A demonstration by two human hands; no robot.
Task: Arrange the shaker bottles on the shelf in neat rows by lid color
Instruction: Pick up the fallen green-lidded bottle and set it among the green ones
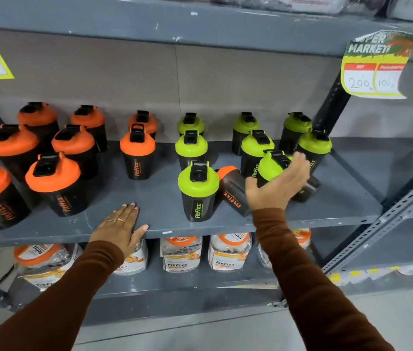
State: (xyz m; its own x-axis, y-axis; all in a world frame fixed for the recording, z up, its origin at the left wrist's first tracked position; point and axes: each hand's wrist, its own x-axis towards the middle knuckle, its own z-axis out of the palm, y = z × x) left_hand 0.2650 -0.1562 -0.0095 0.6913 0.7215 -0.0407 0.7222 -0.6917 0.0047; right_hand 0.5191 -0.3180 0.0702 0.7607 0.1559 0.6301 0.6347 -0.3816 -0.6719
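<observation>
Brown sleeves (309, 274) reach in from below toward the grey shelf (159, 196). Orange-lidded shaker bottles (53, 184) stand in rows on its left part, green-lidded shaker bottles (198, 190) on its right. One orange-lidded bottle (233, 190) lies tipped among the green ones, leaning just beside the front green bottle. Left hand (120, 228) rests flat on the shelf's front edge, fingers together, holding nothing. Right hand (280, 179) is blurred, palm up, fingers apart, against a tilted green-lidded bottle (271, 167); a grip cannot be told.
</observation>
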